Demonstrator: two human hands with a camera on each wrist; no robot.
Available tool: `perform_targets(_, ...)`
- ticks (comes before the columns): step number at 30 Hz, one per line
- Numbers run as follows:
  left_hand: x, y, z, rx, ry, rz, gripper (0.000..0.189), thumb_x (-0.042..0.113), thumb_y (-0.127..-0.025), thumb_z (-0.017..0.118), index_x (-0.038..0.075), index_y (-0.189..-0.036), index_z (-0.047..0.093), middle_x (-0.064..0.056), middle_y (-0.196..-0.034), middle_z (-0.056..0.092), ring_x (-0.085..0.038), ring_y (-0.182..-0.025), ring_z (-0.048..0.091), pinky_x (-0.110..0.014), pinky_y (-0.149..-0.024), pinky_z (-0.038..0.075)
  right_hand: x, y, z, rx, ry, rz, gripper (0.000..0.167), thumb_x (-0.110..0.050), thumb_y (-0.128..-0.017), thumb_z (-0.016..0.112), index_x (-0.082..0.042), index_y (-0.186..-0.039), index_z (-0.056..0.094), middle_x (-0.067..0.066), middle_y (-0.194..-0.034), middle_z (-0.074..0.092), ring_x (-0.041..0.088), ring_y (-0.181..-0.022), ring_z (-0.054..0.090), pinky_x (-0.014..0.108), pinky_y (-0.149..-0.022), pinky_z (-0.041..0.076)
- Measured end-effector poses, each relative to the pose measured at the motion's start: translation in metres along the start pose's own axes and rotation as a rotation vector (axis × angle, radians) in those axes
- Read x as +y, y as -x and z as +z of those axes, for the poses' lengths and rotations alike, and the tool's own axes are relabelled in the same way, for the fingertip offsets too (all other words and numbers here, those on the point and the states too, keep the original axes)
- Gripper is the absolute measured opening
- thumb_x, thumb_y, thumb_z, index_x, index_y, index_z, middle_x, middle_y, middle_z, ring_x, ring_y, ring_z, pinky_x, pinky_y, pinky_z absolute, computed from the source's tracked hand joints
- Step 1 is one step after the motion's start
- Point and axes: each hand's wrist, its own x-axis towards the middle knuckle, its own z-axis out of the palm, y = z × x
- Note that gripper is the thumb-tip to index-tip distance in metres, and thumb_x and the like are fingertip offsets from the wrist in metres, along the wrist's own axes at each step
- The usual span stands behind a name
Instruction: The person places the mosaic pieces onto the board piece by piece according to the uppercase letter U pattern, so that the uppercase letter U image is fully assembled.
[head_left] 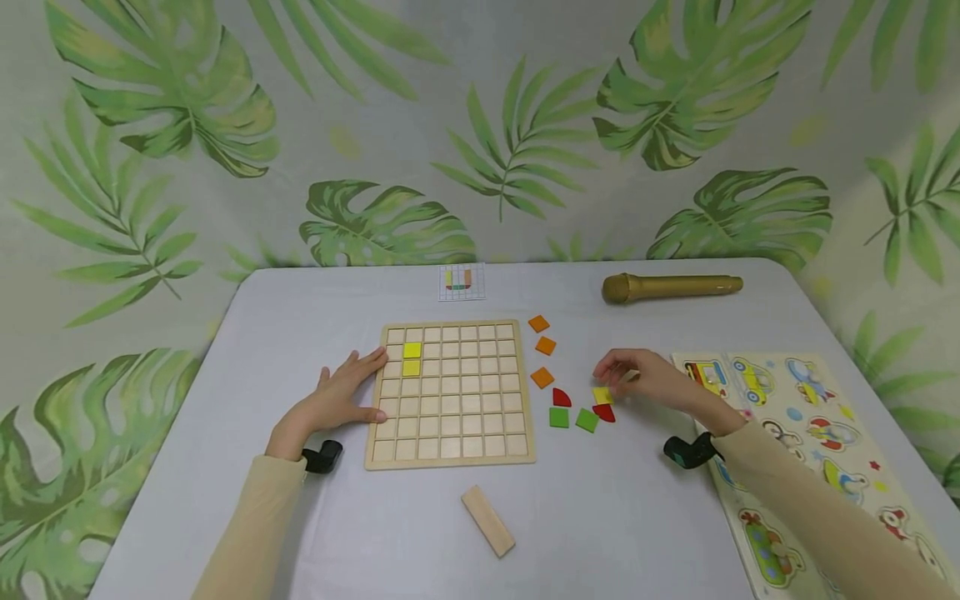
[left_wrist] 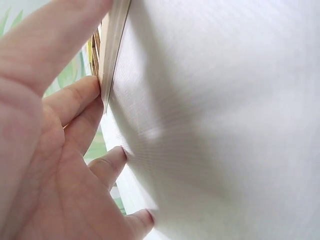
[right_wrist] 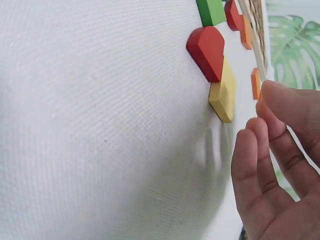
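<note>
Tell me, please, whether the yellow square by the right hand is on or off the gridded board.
Off: the yellow square lies on the tabletop against a red piece, right of the gridded board.

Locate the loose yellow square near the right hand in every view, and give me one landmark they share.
Head: right of centre, the loose yellow square lies beside the right hand, next to a red piece.
Left wrist: not in it.
Right wrist: upper right, the loose yellow square is below the red piece.
Shared landmark: the wooden board, central in head, its edge upper left in left wrist, partly visible top right in right wrist.
</note>
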Motion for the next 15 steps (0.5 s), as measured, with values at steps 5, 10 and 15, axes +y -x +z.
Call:
perform_targets(5,0.002,-0.001,-0.001,-0.004,-0.001,-0.006,0.097,0.039,-0.077,0.078,0.005,-0.151,0.026,-0.011,-0.159,0.014,-0.043,-0.142,0.000,-0.073,-0.099,-0.007,0.000,0.003,0.005,0.013,0.075,0.009,0.022,0.004,-0.084,0.068,-0.001,-0.104,0.064,0.008,-0.097,0.061,0.026,-0.090,0.052,0.026,-0.077,0.048)
perform_targets(10,0.001,-0.001,-0.001,-0.004,-0.002,-0.007,0.098,0.039,-0.076,0.079,0.006,-0.152,0.025,-0.011,-0.159,0.014,-0.042,-0.142,0.000,-0.073,-0.099,-0.007,0.002,0.002,0.010,0.026,0.141,0.017,0.022,0.007,-0.082,0.067,-0.003,-0.102,0.064,0.005,-0.094,0.060,0.024,-0.088,0.051,0.026,-0.076,0.048)
perform_targets(15,0.000,0.000,0.000,-0.002,-0.001,-0.005,0.098,0.040,-0.076,0.079,0.005,-0.152,0.025,-0.011,-0.159,0.014,-0.043,-0.142,0.000,-0.073,-0.099,-0.007,0.002,-0.001,0.012,0.033,0.189,0.020,0.023,0.008,-0.080,0.068,-0.005,-0.098,0.064,0.003,-0.089,0.057,0.022,-0.085,0.050,0.027,-0.074,0.047)
